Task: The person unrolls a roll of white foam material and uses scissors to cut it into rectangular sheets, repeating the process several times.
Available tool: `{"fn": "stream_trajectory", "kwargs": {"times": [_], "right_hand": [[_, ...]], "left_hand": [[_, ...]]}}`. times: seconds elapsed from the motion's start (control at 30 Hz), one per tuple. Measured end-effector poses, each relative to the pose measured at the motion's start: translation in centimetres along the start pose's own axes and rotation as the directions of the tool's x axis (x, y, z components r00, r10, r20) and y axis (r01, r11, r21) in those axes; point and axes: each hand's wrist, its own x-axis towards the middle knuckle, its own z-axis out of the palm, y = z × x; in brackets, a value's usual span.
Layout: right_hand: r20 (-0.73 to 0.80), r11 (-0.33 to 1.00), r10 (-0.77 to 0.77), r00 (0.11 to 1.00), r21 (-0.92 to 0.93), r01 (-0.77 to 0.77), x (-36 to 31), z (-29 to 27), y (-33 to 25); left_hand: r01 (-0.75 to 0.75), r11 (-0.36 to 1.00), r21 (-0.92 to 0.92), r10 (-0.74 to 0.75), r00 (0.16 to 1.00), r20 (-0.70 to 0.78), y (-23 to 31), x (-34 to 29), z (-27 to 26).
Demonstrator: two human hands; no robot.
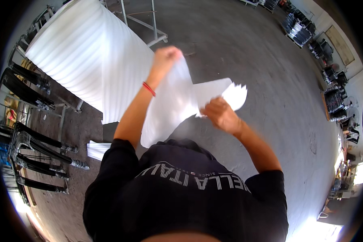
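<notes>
A thin white foam sheet hangs in front of me, slightly see-through and curved at its lower edge. My left hand, with a red band at the wrist, is closed on its top edge. Beside the sheet's right edge, my right hand is closed and a little blurred; what its fingers hold is hidden. Beyond that hand lie white foam pieces with a jagged, layered end. A large white foam roll fills the upper left, just past my left arm.
A metal frame stands behind the roll. Black curved frames with wrapped ends sit on racks at the left. A folded white foam piece lies on the grey floor by my left elbow. Stacked goods line the far right wall.
</notes>
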Motion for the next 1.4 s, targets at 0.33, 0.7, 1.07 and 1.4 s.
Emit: {"fn": "stream_trajectory", "kwargs": {"times": [0.33,0.7,1.07,1.4], "right_hand": [[0.835,0.597,0.525,0.161,-0.227,-0.770,-40.2,6.3,-4.4],[0.117,0.733,0.622,0.774,0.261,-0.628,-5.4,-4.1,4.3],[-0.050,0.670,0.694,0.719,0.412,-0.617,-0.7,-4.8,5.4],[-0.071,0.930,0.342,0.937,-0.119,-0.349,4.8,-5.9,3.6]], "left_hand": [[-0.025,0.938,0.347,0.194,0.865,-0.462,-1.2,5.6,-15.5],[-0.283,0.920,0.272,0.236,0.952,0.194,4.8,1.6,5.0],[-0.143,0.988,0.058,0.102,0.886,0.453,3.8,1.3,1.9],[-0.261,0.929,0.262,0.143,0.907,0.397,7.5,-0.4,3.9]]}}
